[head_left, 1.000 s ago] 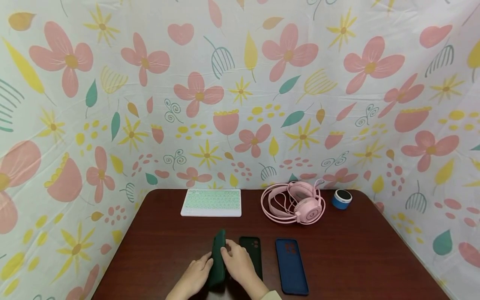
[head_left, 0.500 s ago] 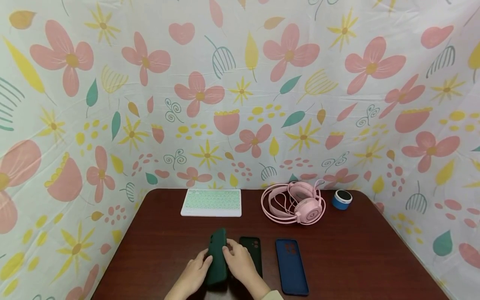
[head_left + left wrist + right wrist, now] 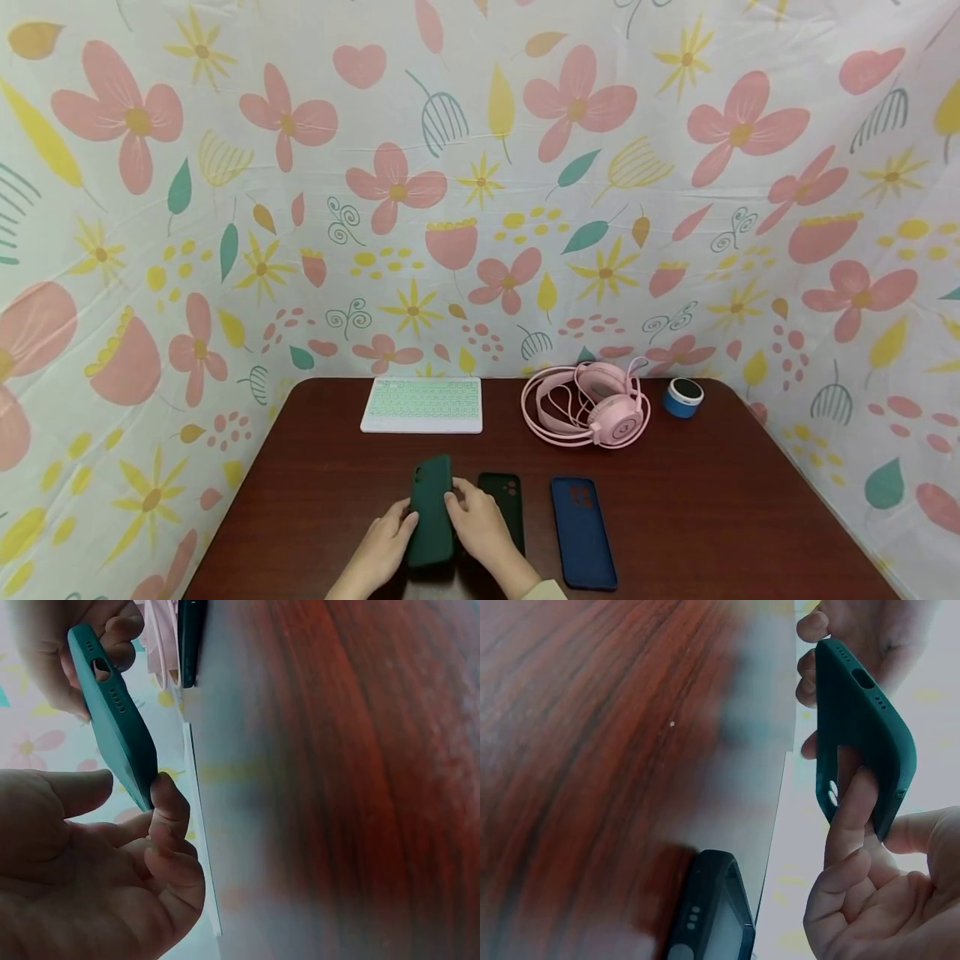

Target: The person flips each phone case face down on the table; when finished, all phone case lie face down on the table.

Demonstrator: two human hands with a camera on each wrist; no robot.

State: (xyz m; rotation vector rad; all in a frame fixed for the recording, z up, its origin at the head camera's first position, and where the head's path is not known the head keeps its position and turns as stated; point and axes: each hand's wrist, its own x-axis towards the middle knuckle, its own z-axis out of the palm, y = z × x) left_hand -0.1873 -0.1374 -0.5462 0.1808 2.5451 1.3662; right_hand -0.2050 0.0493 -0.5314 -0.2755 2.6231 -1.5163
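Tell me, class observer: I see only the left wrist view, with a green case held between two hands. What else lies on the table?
Observer: Head view shows a black case and a blue case lying flat to the right of the green case.
Operator: Is anything farther back?
Observer: A pale keyboard, pink headphones and a small blue speaker sit along the far edge of the table.
Operator: Which hand holds which side?
Observer: The left hand grips the case's left edge, the right hand its right edge.
Operator: Where is the right index finger?
Observer: Right wrist view shows it pressed into the case's open inside.
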